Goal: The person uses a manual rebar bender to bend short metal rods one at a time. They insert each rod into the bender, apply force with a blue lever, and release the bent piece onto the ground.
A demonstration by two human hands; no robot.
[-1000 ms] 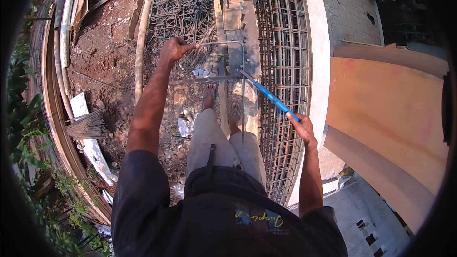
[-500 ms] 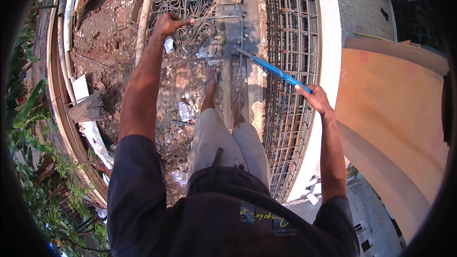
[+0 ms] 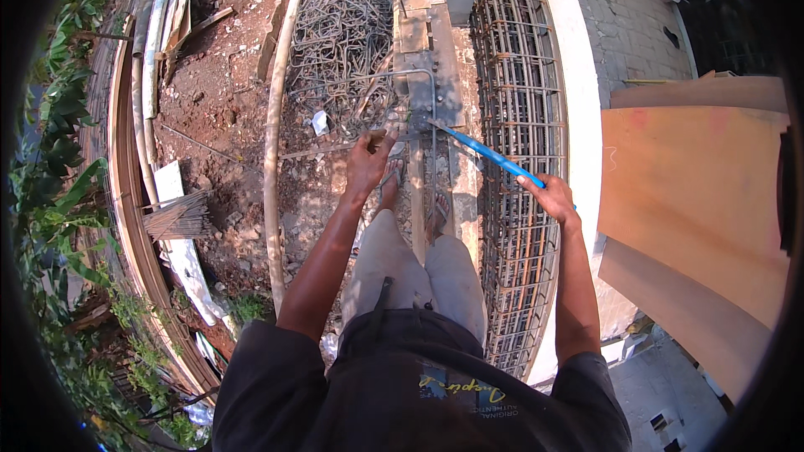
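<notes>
My right hand (image 3: 550, 198) is closed round the lower end of a blue-handled bending bar (image 3: 490, 156), which slants up and left. Its narrow grey tip meets a bent steel rod (image 3: 433, 99) over a wooden bench plank with pegs (image 3: 450, 75). From the corner, one leg of the rod runs left and the other comes down toward my feet. My left hand (image 3: 366, 163) is off the rod, below its left leg, with thumb and fingers apart and nothing visible in them.
A tangle of rebar offcuts (image 3: 347, 21) lies beyond the rod. Along the right stands a long rebar cage (image 3: 519, 100) beside a white wall edge (image 3: 584, 50). Large tan boards (image 3: 695, 192) lean farther right. A bamboo pole (image 3: 275, 134) and bundled thin rods (image 3: 177, 218) are on the left.
My left hand has let go of the rod's left leg and come down and right, toward me. My right hand still holds the bending bar, now slightly lower in view.
</notes>
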